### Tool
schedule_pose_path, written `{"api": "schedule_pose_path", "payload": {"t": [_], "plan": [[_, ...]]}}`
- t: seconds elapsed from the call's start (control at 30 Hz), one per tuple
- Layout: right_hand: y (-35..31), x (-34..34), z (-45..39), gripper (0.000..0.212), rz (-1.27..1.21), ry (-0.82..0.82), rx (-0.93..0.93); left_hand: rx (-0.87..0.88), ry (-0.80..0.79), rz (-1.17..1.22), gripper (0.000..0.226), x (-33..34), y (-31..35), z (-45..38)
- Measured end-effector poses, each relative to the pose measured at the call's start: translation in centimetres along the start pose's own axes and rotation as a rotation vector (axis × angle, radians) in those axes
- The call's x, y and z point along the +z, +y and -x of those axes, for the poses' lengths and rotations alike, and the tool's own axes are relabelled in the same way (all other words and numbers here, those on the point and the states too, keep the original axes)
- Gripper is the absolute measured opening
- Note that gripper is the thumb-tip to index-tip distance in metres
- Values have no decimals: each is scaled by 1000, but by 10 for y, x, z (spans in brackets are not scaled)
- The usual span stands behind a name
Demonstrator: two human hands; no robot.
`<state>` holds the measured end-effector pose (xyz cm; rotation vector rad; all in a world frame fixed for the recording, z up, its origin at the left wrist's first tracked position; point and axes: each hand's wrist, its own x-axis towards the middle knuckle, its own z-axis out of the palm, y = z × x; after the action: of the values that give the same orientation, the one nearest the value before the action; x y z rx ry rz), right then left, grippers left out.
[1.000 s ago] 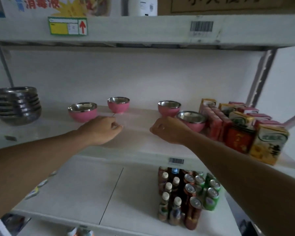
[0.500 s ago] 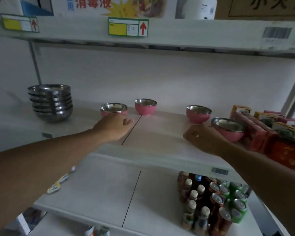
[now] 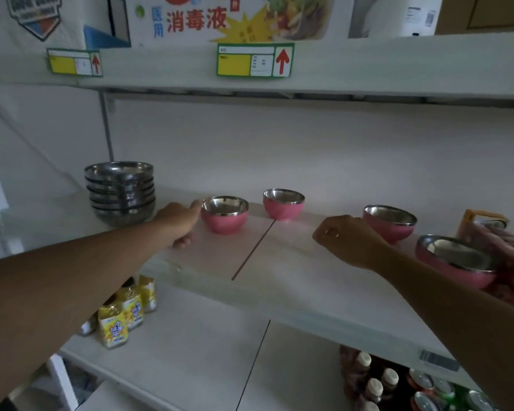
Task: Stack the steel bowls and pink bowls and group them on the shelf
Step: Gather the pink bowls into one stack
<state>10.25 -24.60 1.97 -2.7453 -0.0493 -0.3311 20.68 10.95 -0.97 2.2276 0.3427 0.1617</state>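
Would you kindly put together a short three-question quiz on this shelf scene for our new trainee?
1. How many pink bowls stand singly on the shelf?
2. True or false: the steel bowls are already stacked.
3. Which hand is beside the leftmost pink bowl? A) left hand B) right hand

Key:
1. Four: the leftmost one, the second pink bowl, the third pink bowl and the fourth pink bowl.
2. True.
3. A; whether it touches is unclear.

Shiny steel bowl stack (image 3: 120,192), glossy pink steel-lined bowls (image 3: 225,215), matt white shelf (image 3: 291,280)
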Motion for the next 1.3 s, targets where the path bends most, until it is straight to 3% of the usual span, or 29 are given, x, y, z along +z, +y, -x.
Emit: {"api": "schedule_pose_path", "payload": {"t": [0.2, 0.33, 0.6, 0.87, 0.97, 1.13, 1.3], "plan": [[18, -3, -49, 19, -105, -21, 48, -86, -91, 158, 63, 25, 28, -12], [25, 8, -83, 25, -227, -43, 78, -83, -44, 140, 46, 34, 38, -11], [16, 29, -155, 39, -549, -65, 311, -51, -19, 125, 58, 7, 26, 18], [3, 39, -187, 45, -642, -318, 320, -50, 2, 94, 57, -50, -6, 52], [-1, 54, -194, 37, -714, -247, 434, -44, -18, 103, 56, -61, -15, 57], [-7, 58, -185, 32, -693, -131, 450, -52, -38, 102, 51, -67, -24, 58], [-21, 50, -150, 30, -662, -148, 418, -14, -47, 115, 52, -70, -25, 55]]}}
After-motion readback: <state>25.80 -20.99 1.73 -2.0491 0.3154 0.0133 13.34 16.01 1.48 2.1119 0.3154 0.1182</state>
